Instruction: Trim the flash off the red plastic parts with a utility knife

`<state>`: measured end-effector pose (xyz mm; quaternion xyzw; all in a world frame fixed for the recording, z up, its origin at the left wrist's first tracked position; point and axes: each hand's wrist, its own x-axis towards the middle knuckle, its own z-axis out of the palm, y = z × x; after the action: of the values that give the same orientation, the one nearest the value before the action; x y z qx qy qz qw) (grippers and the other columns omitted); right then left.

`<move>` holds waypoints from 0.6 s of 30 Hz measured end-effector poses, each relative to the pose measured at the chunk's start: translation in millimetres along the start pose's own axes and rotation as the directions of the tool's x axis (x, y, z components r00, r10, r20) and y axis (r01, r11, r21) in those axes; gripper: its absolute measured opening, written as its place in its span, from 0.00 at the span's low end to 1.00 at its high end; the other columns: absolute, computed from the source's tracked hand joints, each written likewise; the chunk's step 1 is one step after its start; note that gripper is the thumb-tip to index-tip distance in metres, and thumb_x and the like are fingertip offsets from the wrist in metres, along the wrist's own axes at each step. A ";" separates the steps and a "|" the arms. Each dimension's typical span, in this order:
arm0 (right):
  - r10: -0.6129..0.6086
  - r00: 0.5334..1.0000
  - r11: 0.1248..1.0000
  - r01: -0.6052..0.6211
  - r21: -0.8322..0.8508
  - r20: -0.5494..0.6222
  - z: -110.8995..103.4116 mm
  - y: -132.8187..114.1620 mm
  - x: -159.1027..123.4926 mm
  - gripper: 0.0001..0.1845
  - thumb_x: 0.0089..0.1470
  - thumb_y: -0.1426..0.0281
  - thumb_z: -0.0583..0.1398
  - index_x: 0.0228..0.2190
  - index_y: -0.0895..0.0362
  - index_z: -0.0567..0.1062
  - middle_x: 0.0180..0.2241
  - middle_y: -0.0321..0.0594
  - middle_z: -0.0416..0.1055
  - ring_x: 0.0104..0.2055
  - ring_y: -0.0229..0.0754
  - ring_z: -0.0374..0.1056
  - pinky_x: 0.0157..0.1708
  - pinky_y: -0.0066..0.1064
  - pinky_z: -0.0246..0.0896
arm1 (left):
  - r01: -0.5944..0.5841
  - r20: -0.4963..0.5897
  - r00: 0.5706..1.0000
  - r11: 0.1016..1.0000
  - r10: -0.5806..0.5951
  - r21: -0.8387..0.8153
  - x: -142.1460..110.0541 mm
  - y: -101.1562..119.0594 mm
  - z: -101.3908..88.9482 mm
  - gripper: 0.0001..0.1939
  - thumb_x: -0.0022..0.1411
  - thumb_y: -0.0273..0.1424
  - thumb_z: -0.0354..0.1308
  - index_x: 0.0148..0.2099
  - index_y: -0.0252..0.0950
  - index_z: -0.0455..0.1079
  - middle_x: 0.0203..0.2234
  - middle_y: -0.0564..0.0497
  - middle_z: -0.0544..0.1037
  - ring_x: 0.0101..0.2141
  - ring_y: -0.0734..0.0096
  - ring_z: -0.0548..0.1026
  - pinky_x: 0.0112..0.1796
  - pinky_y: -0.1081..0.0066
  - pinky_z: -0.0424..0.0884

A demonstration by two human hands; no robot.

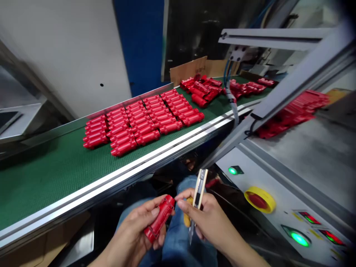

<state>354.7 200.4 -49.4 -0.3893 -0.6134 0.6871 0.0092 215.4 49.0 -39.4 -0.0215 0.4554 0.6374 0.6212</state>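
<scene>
My left hand [136,231] grips a red moulded plastic part [160,218], a ribbed cylinder held tilted above my jeans-covered lap. My right hand [207,217] is shut on a snap-off utility knife [198,193], its metal blade [191,234] pointing down. A yellow object [187,218] shows behind the right fingers, mostly hidden. The blade stands a little to the right of the red part, and I cannot tell whether they touch. Beyond my hands, neat rows of similar red parts [133,126] lie on a green conveyor belt [47,178].
A looser heap of red parts [203,91] lies farther along the belt. More red parts [289,115] sit behind an aluminium frame beam [294,78]. To my right is a control panel [278,196] with a red-and-yellow emergency stop button [259,199] and green lights.
</scene>
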 end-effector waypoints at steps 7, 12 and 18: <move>0.070 0.997 0.997 -0.070 0.015 0.034 36.2 -18.0 24.0 0.36 0.44 0.40 0.68 0.32 0.61 0.71 0.16 0.29 0.66 0.10 0.25 0.55 0.08 0.14 0.45 | -0.106 0.039 0.994 0.994 0.106 0.019 -6.2 14.3 -41.0 0.29 0.59 0.43 0.70 0.58 0.33 0.78 0.28 0.42 0.81 0.30 0.65 0.75 0.33 0.71 0.69; -0.001 1.000 1.000 0.001 0.029 -0.002 41.7 -13.3 28.7 0.33 0.48 0.42 0.67 0.33 0.62 0.73 0.19 0.31 0.68 0.12 0.24 0.57 0.11 0.15 0.51 | -0.219 0.066 0.975 0.968 0.213 0.119 -1.0 16.8 -57.4 0.29 0.59 0.45 0.70 0.57 0.34 0.79 0.31 0.41 0.84 0.31 0.61 0.78 0.36 0.66 0.72; -0.183 0.981 0.973 0.189 -0.133 0.057 40.9 -24.6 34.8 0.20 0.59 0.55 0.65 0.32 0.62 0.79 0.23 0.35 0.72 0.16 0.24 0.60 0.14 0.15 0.56 | 0.034 0.199 0.979 0.996 -0.050 0.083 10.7 15.7 -54.0 0.25 0.60 0.44 0.70 0.51 0.29 0.79 0.34 0.36 0.85 0.29 0.60 0.82 0.32 0.68 0.73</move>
<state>296.6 189.3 -48.9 -0.3145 -0.6932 0.6477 0.0331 171.1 27.5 -68.6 0.0577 0.4148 0.6044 0.6777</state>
